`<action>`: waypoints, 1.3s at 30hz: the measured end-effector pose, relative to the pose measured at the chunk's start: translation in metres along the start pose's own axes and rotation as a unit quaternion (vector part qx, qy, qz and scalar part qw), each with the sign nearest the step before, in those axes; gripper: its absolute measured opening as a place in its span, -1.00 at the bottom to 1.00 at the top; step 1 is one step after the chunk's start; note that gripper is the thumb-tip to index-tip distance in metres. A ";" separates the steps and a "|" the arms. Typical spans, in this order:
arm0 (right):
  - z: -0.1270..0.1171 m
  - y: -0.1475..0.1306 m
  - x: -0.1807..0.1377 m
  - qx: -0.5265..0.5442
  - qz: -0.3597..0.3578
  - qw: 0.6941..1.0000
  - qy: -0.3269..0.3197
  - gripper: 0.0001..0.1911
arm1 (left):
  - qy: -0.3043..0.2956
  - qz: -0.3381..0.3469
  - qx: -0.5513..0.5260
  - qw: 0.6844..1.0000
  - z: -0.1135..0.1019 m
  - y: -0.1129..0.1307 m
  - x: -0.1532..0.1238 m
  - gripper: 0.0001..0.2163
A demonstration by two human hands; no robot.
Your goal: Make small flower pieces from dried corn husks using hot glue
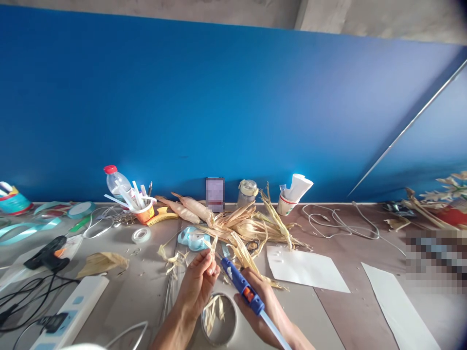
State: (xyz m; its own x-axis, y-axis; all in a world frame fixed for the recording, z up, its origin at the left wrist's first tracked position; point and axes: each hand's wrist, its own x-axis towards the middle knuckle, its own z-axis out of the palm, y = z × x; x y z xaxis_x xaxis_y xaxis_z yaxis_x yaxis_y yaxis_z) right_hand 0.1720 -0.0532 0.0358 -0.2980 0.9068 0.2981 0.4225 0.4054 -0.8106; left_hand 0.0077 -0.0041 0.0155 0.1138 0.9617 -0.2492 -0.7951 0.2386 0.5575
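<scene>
Between the fingertips of my left hand (199, 277) is pinched a small strip of dried corn husk (213, 243). My right hand (268, 304) is wrapped round a blue glue gun (241, 282), with a long clear glue stick (273, 328) coming out of its back end. The gun's nozzle points up and left, close to the left fingertips; I cannot tell whether it touches the husk. Below and between the hands stands a round container (234, 318) with husk pieces inside. A large pile of dried corn husks (244, 226) lies just beyond both hands.
On the left are a black glue gun (47, 255), a white power strip (71, 311) and black cables. A paper cup with white sticks (143, 212), a bottle (117, 182), a jar (247, 194) and another cup (286, 203) line the blue partition. White paper (306, 270) lies right.
</scene>
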 end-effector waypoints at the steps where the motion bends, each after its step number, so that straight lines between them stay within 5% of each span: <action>1: -0.003 -0.001 0.000 0.005 -0.007 1.000 0.009 -0.93 | -0.007 0.004 -0.003 1.000 -0.001 0.000 0.000 -0.88; 6: -0.029 0.005 -0.008 -0.032 0.009 0.997 0.071 -0.92 | -0.019 0.010 -0.014 1.000 -0.002 -0.001 0.001 -0.90; 12: -0.066 0.054 -0.036 -0.213 0.055 0.961 0.169 -0.83 | -0.020 -0.001 -0.042 0.999 -0.005 -0.002 0.000 -0.88; 20: -0.081 0.112 -0.072 -0.383 0.134 0.906 0.118 -0.72 | -0.038 0.005 -0.036 0.999 -0.007 -0.005 0.003 -0.89; 26: -0.089 0.093 -0.063 -0.339 0.151 0.920 0.122 -0.61 | -0.039 0.011 -0.023 0.999 -0.005 -0.006 0.001 -0.89; 29: -0.077 0.057 -0.038 -0.192 0.138 0.957 0.170 -0.65 | -0.032 0.006 -0.016 0.999 -0.003 -0.006 -0.001 -0.88; 31: -0.054 0.032 -0.013 -0.053 0.135 0.980 0.133 -0.67 | -0.021 0.000 -0.014 1.000 -0.002 -0.006 -0.001 -0.87; 35: 0.003 0.002 0.036 0.133 0.138 0.977 0.096 -0.68 | -0.017 -0.006 -0.019 1.000 -0.001 -0.005 0.000 -0.85; 39: 0.035 -0.011 0.056 0.164 0.127 0.974 0.092 -0.65 | -0.033 0.002 -0.011 0.999 0.001 -0.002 0.000 -0.86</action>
State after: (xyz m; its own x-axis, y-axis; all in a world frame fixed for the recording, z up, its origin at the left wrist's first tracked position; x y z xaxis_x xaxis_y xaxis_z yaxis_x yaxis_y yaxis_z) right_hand 0.1206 -0.0106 0.0436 -0.0491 0.9906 0.1274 0.1586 0.1337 -0.9783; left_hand 0.0096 -0.0039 0.0153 0.1494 0.9695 -0.1942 -0.8086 0.2329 0.5404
